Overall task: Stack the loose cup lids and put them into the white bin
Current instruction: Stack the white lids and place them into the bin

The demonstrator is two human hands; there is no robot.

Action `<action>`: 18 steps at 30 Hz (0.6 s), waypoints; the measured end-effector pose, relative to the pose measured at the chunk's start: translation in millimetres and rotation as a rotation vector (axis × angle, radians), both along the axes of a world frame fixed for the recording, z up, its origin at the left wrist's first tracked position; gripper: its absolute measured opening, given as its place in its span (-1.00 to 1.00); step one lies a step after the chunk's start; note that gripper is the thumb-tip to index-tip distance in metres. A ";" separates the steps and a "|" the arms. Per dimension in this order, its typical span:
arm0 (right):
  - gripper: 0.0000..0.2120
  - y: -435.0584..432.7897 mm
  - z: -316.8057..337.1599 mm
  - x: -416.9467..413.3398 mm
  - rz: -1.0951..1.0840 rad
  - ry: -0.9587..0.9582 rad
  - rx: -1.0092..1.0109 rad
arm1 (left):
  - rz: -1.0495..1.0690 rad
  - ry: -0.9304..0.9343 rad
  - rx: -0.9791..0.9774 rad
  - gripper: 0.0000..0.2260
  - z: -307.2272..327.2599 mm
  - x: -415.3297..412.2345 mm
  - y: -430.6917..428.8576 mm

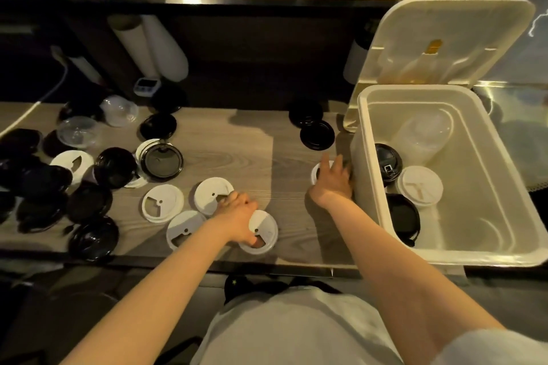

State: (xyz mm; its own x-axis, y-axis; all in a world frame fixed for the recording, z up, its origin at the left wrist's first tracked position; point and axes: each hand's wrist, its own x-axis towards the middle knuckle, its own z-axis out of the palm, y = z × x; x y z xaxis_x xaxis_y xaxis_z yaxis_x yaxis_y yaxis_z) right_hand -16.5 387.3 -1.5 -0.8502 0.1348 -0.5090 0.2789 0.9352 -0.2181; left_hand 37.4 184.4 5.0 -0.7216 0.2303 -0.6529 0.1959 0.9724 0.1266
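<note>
Looking down on a wood-grain desk [237,151] with lids scattered all over.

Got the left hand [237,210] curled onto the nearest white lid [267,230], close to the front edge. Thumb poking up through its cut-out, so pinching it by the look of things. Fingertips of that same hand right up against a second white lid [209,194] just behind. Third white lid [162,202] and fourth white lid [184,228] off to the left of those, both flat, edges about touching.

Right hand [332,178] further over, tucked in just beside the wall of the white bin [474,256]. Fingers spread over a small white lid [314,172], only a sliver of rim peeking out on the left. Honestly can't tell whether gripping it or only resting on top.

White bin sitting at the right end of the desk, hinged cover [444,38] flipped up behind. Already inside: a binned white lid [419,185] sitting between two binned black lids [403,216], plus something clear and blurry [424,133] toward the back.

Over on the left, a big overlapping heap of black lids [89,201], with a couple of clear dome lids [78,130] at the back. Also one black lid lying on a white one [161,161] near the middle. Then a pair of black lids [316,135] on their own near the bin's back corner, overlapping a bit.
</note>
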 end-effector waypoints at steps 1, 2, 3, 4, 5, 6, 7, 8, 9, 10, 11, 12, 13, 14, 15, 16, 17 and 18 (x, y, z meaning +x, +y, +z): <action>-0.25 0.7 -3.1 0.5 0.007 -0.027 -0.009 | -0.004 0.011 -0.003 -0.41 -1.5 -0.1 1.0; -0.28 1.4 -5.9 1.2 0.027 -0.047 -0.004 | -0.008 0.024 -0.006 -0.44 -2.3 -0.5 2.4; -0.29 2.1 -8.2 2.1 0.056 -0.053 0.011 | -0.010 0.037 -0.008 -0.46 -3.3 -0.9 3.8; -0.29 2.6 -9.1 3.0 0.084 -0.047 0.028 | -0.009 0.049 -0.007 -0.47 -4.4 -1.4 4.6; -0.29 3.0 -9.3 3.5 0.104 -0.034 0.037 | -0.007 0.058 -0.003 -0.48 -5.8 -2.4 4.7; -0.29 3.1 -8.4 3.8 0.114 -0.023 0.039 | -0.006 0.067 0.002 -0.49 -7.0 -3.5 4.2; -0.29 3.3 -7.5 4.3 0.122 -0.018 0.041 | -0.006 0.073 0.008 -0.49 -8.1 -4.4 3.5; -0.30 3.3 -6.7 4.6 0.132 -0.015 0.045 | -0.003 0.076 0.018 -0.48 -9.3 -5.0 2.5; -0.32 3.1 -6.4 4.5 0.143 -0.010 0.052 | 0.005 0.082 0.034 -0.48 -9.9 -5.6 1.7; -0.33 2.9 -5.8 4.5 0.152 -0.007 0.058 | 0.026 0.089 0.057 -0.47 -10.3 -6.0 1.0; -0.33 2.9 -5.4 4.4 0.156 -0.007 0.060 | 0.067 0.096 0.089 -0.47 -9.8 -6.2 0.3; -0.32 2.8 -4.6 3.8 0.155 -0.011 0.060 | 0.132 0.093 0.128 -0.48 -8.5 -6.8 -0.4; -0.30 2.9 -4.4 3.3 0.153 -0.013 0.055 | 0.216 0.082 0.175 -0.49 -6.4 -7.4 -1.3; -0.28 3.0 -4.1 3.1 0.146 -0.010 0.047 | 0.304 0.069 0.228 -0.51 -4.7 -8.5 -2.7; -0.25 3.2 -3.5 3.4 0.132 -0.003 0.037 | 0.386 0.061 0.283 -0.52 -3.2 -10.1 -4.0; -0.21 3.3 -3.0 4.3 0.115 0.006 0.028 | 0.461 0.061 0.335 -0.51 -2.2 -12.1 -5.3; -0.18 2.9 -2.8 5.5 0.100 0.017 0.023 | 0.527 0.069 0.383 -0.50 -0.9 -14.6 -6.2; -0.18 2.1 -2.3 6.9 0.087 0.030 0.016 | 0.587 0.079 0.427 -0.48 -0.5 -17.8 -7.1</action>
State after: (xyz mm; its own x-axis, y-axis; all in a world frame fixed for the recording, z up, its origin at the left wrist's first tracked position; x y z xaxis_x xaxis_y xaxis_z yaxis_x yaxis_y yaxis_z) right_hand -9.6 389.4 -3.8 -0.8738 0.0675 -0.4816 0.1897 0.9592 -0.2098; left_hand 19.5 177.3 4.4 -0.8455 0.0143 -0.5338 -0.3182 0.7892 0.5252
